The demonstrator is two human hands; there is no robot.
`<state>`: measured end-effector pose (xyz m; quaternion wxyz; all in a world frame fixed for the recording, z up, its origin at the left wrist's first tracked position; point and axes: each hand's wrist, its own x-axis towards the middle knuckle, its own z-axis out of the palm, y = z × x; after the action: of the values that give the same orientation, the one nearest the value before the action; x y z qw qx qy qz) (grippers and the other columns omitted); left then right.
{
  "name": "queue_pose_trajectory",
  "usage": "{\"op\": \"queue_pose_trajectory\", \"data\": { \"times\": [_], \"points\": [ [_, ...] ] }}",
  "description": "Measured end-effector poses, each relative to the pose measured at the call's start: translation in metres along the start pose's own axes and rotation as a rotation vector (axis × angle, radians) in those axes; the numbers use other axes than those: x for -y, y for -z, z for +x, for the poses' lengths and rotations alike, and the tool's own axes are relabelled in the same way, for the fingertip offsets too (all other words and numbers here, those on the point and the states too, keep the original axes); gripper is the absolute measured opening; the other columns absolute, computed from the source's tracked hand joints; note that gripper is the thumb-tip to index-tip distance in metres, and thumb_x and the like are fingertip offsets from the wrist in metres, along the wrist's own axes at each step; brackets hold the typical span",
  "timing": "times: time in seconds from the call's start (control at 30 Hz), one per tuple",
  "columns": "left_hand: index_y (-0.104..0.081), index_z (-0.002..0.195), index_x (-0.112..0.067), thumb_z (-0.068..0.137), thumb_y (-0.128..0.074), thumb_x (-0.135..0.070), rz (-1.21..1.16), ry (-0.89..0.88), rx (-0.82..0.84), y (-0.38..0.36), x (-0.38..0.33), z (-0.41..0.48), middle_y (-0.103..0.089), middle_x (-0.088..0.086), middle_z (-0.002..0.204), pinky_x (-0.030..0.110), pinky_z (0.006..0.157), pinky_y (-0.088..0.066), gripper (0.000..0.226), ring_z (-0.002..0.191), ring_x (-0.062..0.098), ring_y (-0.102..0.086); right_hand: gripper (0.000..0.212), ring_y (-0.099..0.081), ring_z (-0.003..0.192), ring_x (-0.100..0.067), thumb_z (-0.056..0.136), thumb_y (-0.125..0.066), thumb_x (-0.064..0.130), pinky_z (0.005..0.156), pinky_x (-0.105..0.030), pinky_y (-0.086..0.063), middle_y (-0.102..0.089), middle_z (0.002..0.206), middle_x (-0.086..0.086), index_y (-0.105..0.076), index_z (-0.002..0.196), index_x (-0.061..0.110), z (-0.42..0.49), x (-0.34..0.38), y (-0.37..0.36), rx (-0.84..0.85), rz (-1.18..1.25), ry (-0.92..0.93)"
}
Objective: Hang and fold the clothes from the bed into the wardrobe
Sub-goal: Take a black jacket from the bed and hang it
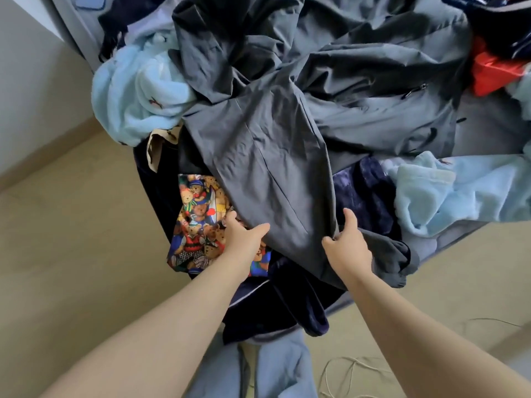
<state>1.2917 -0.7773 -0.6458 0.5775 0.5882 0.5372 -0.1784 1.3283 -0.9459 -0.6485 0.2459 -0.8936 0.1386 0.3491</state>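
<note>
Grey garment (273, 173) lies atop clothes pile (129, 99), centre. Long axis runs far to near, near end pointing at person.

Left hand (244, 235) pinches near-left edge, thumb on top (fingers hidden beneath).

Right hand (349, 244) grips near-right edge, fingers curled.

Bear-print cloth (198, 222) just left.

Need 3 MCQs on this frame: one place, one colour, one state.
1. The teddy-bear print fabric lies: A on a hanger; B partly under the grey jacket; C in a drawer.
2. The fleece garment at upper left is: A yellow; B white; C light blue.
3. The right hand: A grips the jacket's edge; B hangs empty; C holds a hanger.
Key: B, the jacket overlaps the print; C, its pile is pale blue; A, the fingers curl round the fabric.
</note>
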Motion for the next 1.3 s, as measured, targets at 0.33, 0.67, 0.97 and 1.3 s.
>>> {"op": "queue_pose_trajectory", "data": {
  "times": [0.33,0.67,0.97,1.3],
  "points": [
    [-0.054,0.121,-0.014,0.090,-0.042,-0.007,0.329,-0.327,0.045,0.032,-0.035,-0.007,-0.058,-0.002,0.109,0.029,0.078,-0.042,0.033,0.096,0.016,-0.052,0.027,-0.052,0.066,-0.018,0.084,-0.044,0.005,0.058,-0.028,-0.034,-0.062,0.072,0.000,-0.062,0.083,0.025,-0.027,0.013,-0.013,0.283,0.329,0.118],
    [-0.058,0.076,-0.014,0.085,-0.051,-0.009,0.598,-0.369,0.611,0.079,-0.038,-0.054,-0.061,-0.007,0.071,0.014,0.063,-0.042,0.012,0.066,0.006,-0.056,0.025,-0.063,0.094,-0.021,0.084,-0.057,0.006,0.084,-0.035,-0.052,-0.067,0.105,-0.003,-0.057,0.098,0.026,-0.023,0.110,0.021,0.209,0.939,-0.056],
    [-0.057,0.118,-0.014,0.088,-0.060,-0.019,-0.396,-0.070,0.256,0.061,-0.100,-0.014,-0.066,0.011,0.108,0.030,0.064,-0.053,0.030,0.087,0.026,-0.064,0.045,-0.063,0.070,-0.010,0.082,-0.037,-0.005,0.065,-0.021,-0.050,-0.071,0.071,0.011,-0.068,0.078,0.027,-0.067,0.080,0.004,0.352,0.680,0.026],
    [-0.065,0.112,-0.014,0.079,-0.042,0.008,0.641,-0.504,0.717,0.070,-0.050,-0.068,-0.063,-0.011,0.110,0.014,0.088,-0.042,0.046,0.102,0.006,-0.056,0.047,-0.063,0.102,-0.026,0.082,-0.063,0.044,0.091,-0.043,-0.049,-0.067,0.113,-0.005,-0.057,0.121,0.019,-0.046,0.074,0.024,0.264,1.190,-0.268]
  ]
}}
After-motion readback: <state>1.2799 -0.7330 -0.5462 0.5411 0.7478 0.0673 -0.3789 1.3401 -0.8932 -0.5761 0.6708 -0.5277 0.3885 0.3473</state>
